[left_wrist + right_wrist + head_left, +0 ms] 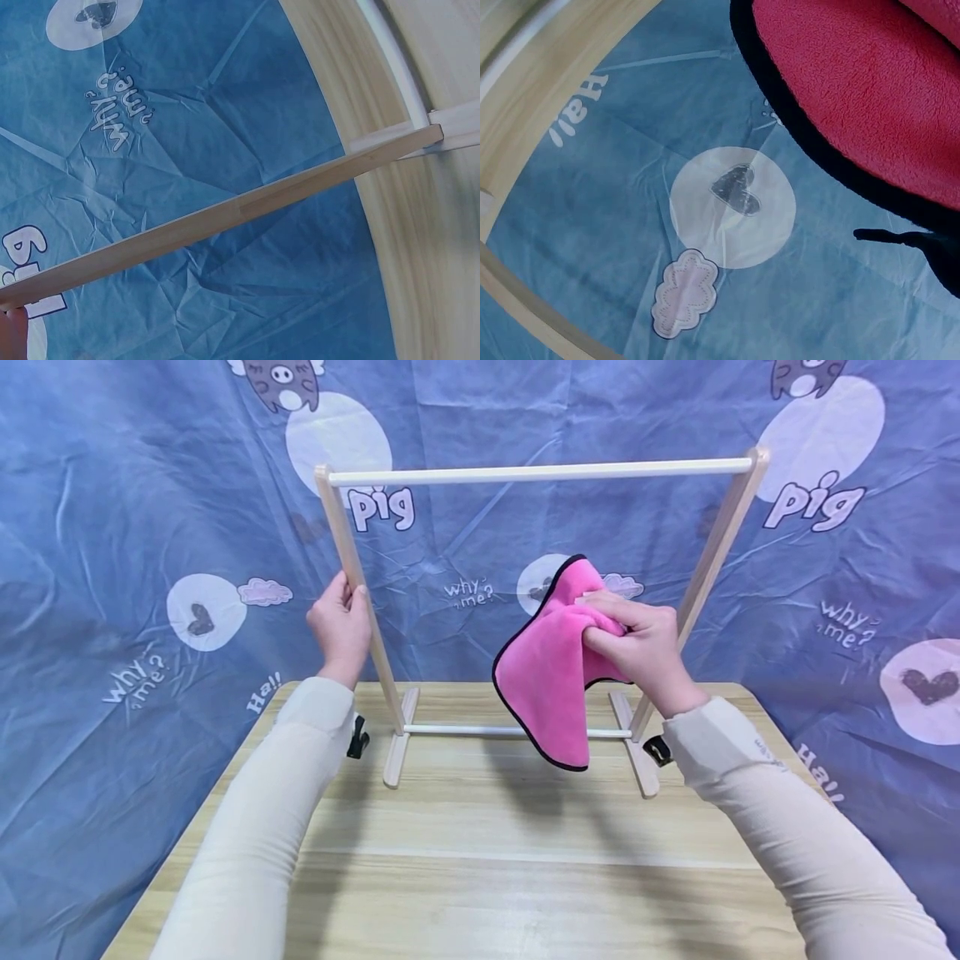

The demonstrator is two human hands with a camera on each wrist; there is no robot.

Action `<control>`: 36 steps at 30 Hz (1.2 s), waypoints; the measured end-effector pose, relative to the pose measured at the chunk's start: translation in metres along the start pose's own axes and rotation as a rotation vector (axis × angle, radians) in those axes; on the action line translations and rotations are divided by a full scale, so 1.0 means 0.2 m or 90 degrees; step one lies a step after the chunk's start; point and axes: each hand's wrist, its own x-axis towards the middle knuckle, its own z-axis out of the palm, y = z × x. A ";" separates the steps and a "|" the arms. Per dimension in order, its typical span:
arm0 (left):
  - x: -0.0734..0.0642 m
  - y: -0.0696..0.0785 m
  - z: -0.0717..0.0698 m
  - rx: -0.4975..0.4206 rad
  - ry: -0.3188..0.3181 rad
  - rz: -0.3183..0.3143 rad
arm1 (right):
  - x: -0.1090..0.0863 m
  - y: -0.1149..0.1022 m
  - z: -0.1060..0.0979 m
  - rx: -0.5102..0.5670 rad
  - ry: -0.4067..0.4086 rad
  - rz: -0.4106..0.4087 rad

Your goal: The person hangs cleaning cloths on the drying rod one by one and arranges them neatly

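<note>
A wooden rack with two upright posts and a white top bar [540, 472] stands on the table. My left hand [341, 625] grips its left post [384, 656] partway up, fingertips and thumb at the wood. The same post runs slantwise across the left wrist view, with fingertips [12, 334] at its lower left end. In my right hand [641, 639] a pink cloth [547, 685] with black edging is bunched, pinched between thumb and fingers. It hangs in folds below the top bar, toward the right post [723, 539]. Its fuzzy surface [870, 97] fills the upper right of the right wrist view.
A white lower bar [450, 729] joins the rack's two wooden feet [397, 760] on the light wood table [465, 893]. Blue printed fabric [465, 552] hangs behind and at both sides. The cloth's shadow falls on the table beneath it.
</note>
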 end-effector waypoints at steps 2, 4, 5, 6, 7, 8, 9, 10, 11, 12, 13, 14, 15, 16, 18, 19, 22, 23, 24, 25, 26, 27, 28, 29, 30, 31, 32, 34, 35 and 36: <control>0.00 0.00 0.00 0.000 0.000 0.000 | 0.01 0.00 0.00 0.002 0.003 -0.018; 0.00 0.00 0.00 0.000 0.001 0.001 | 0.02 0.00 0.00 -0.003 0.006 -0.033; 0.00 0.00 0.00 0.000 0.001 0.003 | 0.03 -0.01 0.00 -0.006 0.008 -0.036; 0.00 -0.01 0.00 0.001 0.001 0.004 | 0.03 -0.01 0.00 -0.008 0.010 -0.041; 0.00 -0.01 0.00 0.002 0.000 0.006 | 0.04 -0.02 0.00 -0.011 0.013 -0.045; 0.00 -0.01 0.00 0.002 0.000 0.007 | 0.05 -0.03 0.00 -0.012 0.014 -0.049; 0.00 -0.01 0.00 0.003 0.000 0.009 | 0.05 -0.04 0.00 -0.013 0.014 -0.053; 0.00 -0.01 0.00 0.002 0.000 0.009 | 0.06 -0.06 0.00 -0.010 0.015 -0.059; 0.00 -0.01 0.00 0.002 0.000 0.008 | 0.07 -0.07 0.00 -0.008 0.015 -0.064; 0.00 -0.01 0.00 0.001 0.000 0.007 | 0.07 -0.09 0.00 -0.003 0.014 -0.067; 0.00 -0.01 0.00 0.000 0.000 0.007 | 0.08 -0.11 0.00 -0.003 0.014 -0.070; 0.00 -0.01 0.00 -0.001 0.000 0.006 | 0.08 -0.12 0.00 -0.001 0.014 -0.074; 0.00 -0.01 0.00 0.000 0.000 0.005 | 0.09 -0.13 0.00 0.003 0.017 -0.074; 0.00 0.00 0.00 -0.001 -0.001 0.004 | 0.09 -0.14 0.00 0.005 0.020 -0.075; 0.00 0.00 0.00 -0.003 -0.002 0.002 | 0.10 -0.15 0.01 0.005 0.027 -0.072; 0.00 0.00 0.00 -0.003 -0.003 0.001 | 0.10 -0.16 0.01 0.005 0.032 -0.072; 0.00 0.00 0.00 -0.006 -0.004 0.002 | 0.11 -0.16 0.01 0.010 0.044 -0.071; 0.00 0.00 0.00 -0.006 -0.004 0.003 | 0.11 -0.16 0.01 0.006 0.048 -0.072; 0.00 0.00 0.00 -0.007 -0.004 0.005 | 0.12 -0.16 0.01 0.006 0.050 -0.072; 0.00 0.00 0.00 -0.007 -0.003 0.006 | 0.12 -0.16 0.01 0.006 0.053 -0.074; 0.00 0.00 0.00 -0.006 -0.003 0.008 | 0.13 -0.16 0.00 0.005 0.055 -0.077; 0.00 0.00 0.00 -0.004 -0.004 0.010 | 0.13 -0.16 0.00 0.002 0.057 -0.079; 0.00 0.00 0.00 -0.003 -0.004 0.013 | 0.14 -0.16 0.00 -0.002 0.059 -0.082; 0.00 0.00 0.00 -0.003 -0.004 0.014 | 0.14 -0.16 0.00 -0.001 0.062 -0.085; 0.00 0.01 0.00 -0.002 -0.003 0.015 | 0.15 -0.16 0.01 0.003 0.064 -0.087; 0.00 0.01 0.00 -0.003 -0.003 0.016 | 0.15 -0.17 0.01 0.005 0.067 -0.090; 0.00 0.01 0.00 -0.004 -0.003 0.015 | 0.15 -0.17 0.01 0.006 0.070 -0.091; 0.00 0.01 0.00 -0.006 -0.004 0.010 | 0.16 -0.18 0.01 0.008 0.081 -0.092; 0.00 0.01 0.00 -0.006 -0.004 0.007 | 0.17 -0.18 0.01 0.012 0.089 -0.091; 0.00 0.01 0.00 -0.005 -0.005 0.006 | 0.17 -0.19 0.01 0.014 0.096 -0.090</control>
